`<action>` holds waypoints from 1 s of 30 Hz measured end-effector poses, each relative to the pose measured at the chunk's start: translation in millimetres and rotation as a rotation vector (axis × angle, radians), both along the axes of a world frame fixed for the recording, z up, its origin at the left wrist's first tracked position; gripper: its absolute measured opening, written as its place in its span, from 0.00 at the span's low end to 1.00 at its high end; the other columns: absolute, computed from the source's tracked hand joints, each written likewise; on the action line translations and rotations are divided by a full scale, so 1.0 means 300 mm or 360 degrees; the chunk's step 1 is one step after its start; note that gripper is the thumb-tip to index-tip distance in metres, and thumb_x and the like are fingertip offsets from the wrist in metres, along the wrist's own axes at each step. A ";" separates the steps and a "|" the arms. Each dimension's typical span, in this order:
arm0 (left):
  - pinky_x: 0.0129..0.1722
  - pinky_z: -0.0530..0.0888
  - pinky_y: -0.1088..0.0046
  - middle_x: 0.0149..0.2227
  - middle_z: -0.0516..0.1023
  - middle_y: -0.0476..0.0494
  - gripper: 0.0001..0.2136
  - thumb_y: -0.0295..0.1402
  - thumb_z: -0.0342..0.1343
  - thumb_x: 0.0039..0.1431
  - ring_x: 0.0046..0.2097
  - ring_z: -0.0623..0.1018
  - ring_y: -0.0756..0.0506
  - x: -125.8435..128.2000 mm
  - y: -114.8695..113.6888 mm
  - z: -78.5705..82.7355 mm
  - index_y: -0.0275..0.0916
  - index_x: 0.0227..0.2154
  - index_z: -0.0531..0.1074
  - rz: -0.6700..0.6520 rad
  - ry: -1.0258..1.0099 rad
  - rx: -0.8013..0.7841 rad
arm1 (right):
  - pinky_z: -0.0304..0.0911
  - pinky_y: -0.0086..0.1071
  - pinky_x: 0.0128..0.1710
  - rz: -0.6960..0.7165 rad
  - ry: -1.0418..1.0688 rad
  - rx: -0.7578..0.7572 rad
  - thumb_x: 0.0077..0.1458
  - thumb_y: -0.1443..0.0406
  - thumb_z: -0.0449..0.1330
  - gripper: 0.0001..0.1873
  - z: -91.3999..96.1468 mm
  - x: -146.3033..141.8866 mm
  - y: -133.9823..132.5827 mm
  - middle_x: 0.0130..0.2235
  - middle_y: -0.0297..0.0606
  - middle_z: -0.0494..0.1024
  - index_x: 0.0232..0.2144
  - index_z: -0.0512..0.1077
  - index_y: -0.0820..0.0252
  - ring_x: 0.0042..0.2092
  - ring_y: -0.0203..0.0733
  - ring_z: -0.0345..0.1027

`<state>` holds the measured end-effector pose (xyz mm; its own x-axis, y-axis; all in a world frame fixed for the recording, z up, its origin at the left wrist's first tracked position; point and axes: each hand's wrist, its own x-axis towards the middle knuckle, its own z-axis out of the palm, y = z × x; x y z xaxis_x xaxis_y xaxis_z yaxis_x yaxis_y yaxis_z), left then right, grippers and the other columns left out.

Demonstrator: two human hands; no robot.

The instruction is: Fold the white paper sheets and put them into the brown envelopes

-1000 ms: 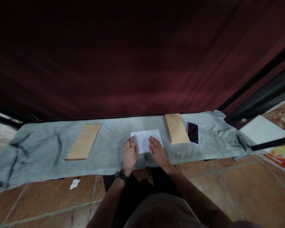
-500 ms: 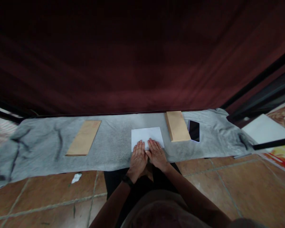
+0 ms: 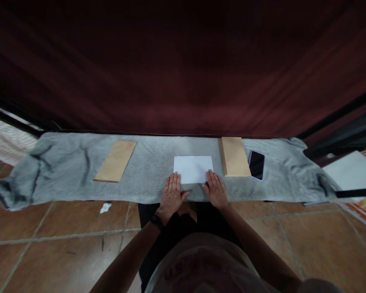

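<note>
A white sheet of paper (image 3: 193,168), perhaps folded, lies flat on the grey cloth in front of me. My left hand (image 3: 171,194) rests flat at its near left corner, fingers stretched forward and thumb held out to the right. At the near right corner lies my right hand (image 3: 216,189), also flat, with its fingertips on or against the paper's edge. Neither hand grips anything. A dark band circles my left wrist.
The grey cloth (image 3: 152,162) covers a long narrow surface. On it lie a brown envelope (image 3: 116,160) to the left, a thick stack of brown envelopes (image 3: 236,156) to the right, and a phone (image 3: 256,165) beside the stack. A dark red curtain (image 3: 183,81) hangs behind.
My hands have slid apart from the middle of the paper's near edge to its two near corners. The view has shifted slightly.
</note>
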<state>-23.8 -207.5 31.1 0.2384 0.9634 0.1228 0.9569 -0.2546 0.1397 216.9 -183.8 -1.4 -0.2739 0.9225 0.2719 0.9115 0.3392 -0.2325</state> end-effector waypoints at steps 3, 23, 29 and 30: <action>0.72 0.53 0.50 0.72 0.53 0.25 0.38 0.49 0.47 0.69 0.74 0.51 0.35 -0.003 0.000 0.004 0.26 0.71 0.49 0.0001 0.0001 -0.0038 | 0.51 0.52 0.68 -0.0016 0.0019 -0.0006 0.72 0.56 0.46 0.33 -0.003 0.025 -0.005 0.71 0.55 0.57 0.72 0.50 0.69 0.71 0.55 0.51; 0.73 0.53 0.54 0.72 0.57 0.35 0.27 0.34 0.36 0.72 0.74 0.52 0.42 0.171 0.245 -0.006 0.31 0.71 0.49 -0.0224 -0.0198 0.0000 | 0.45 0.51 0.71 0.0181 0.0028 -0.0116 0.67 0.70 0.46 0.30 0.038 -0.152 0.163 0.71 0.49 0.57 0.69 0.57 0.69 0.72 0.51 0.50; 0.72 0.53 0.52 0.72 0.56 0.34 0.29 0.40 0.38 0.72 0.74 0.52 0.40 0.153 0.303 -0.054 0.32 0.71 0.50 -0.0125 -0.0173 0.0009 | 0.47 0.50 0.70 0.0091 0.0056 -0.0049 0.70 0.66 0.45 0.28 0.025 -0.138 0.177 0.70 0.46 0.60 0.70 0.57 0.65 0.71 0.49 0.51; 0.72 0.53 0.53 0.72 0.56 0.33 0.29 0.40 0.38 0.73 0.74 0.52 0.41 0.140 0.311 -0.058 0.31 0.71 0.50 -0.0103 -0.0170 0.0024 | 0.48 0.50 0.70 0.0065 0.0064 -0.0039 0.70 0.65 0.45 0.28 0.024 -0.133 0.182 0.70 0.46 0.60 0.70 0.57 0.65 0.71 0.49 0.51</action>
